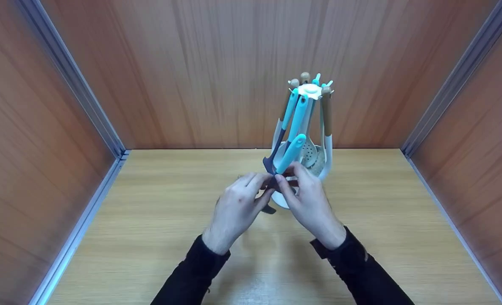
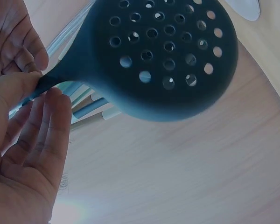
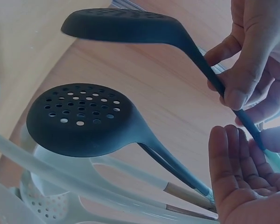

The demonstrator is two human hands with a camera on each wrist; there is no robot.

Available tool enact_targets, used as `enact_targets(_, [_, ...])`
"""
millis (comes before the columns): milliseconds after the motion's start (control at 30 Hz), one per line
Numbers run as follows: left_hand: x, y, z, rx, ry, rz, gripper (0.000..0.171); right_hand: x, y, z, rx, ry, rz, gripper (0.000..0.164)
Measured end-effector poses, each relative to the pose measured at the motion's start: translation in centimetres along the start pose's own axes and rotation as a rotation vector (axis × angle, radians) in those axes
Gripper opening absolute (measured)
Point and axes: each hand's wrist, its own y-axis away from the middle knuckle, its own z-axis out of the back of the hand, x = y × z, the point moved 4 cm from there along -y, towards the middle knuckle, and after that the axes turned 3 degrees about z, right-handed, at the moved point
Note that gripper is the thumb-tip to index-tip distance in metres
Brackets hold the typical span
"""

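Observation:
A dark skimmer with a round perforated head and a turquoise handle is held in front of a utensil stand. My left hand pinches its dark stem between thumb and fingers. Lower on the stem, where it meets the turquoise handle, my right hand grips it with the thumb pressed on it. In the head view the hands cover most of the skimmer's dark part. A second dark skimmer hangs on the stand close by, its head lower than the held one in the right wrist view.
Several utensils hang around the stand, among them a pale perforated spoon and a wooden-handled one. The stand's white base rests on the light wooden table. Wood-panelled walls with grey metal edges enclose the table at the back and sides.

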Motion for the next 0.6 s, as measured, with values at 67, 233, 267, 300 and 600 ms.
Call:
enact_targets(67, [0.1, 0.0, 0.1, -0.002, -0.002, 0.000, 0.026, 0.0, -0.1, 0.2, -0.007, -0.010, 0.002, 0.032])
enact_targets(233, [0.8, -0.1, 0.2, -0.011, 0.000, 0.034, 0.026, 0.0, -0.3, 0.6, -0.012, -0.030, -0.014, 0.026])
enact_targets(267, [1.1, -0.2, 0.2, -0.013, 0.000, 0.046, 0.027, 0.0, -0.4, 0.7, -0.013, -0.034, -0.017, 0.025])
enact_targets(300, [1.4, -0.2, 0.1, -0.013, -0.006, 0.061, 0.029, 0.0, -0.4, 0.9, -0.014, -0.033, -0.023, 0.023])
enact_targets(600, [4.2, -0.5, -0.3, 0.023, -0.071, 0.185, 0.032, -0.1, -0.8, 1.7, -0.038, -0.022, -0.038, 0.022])
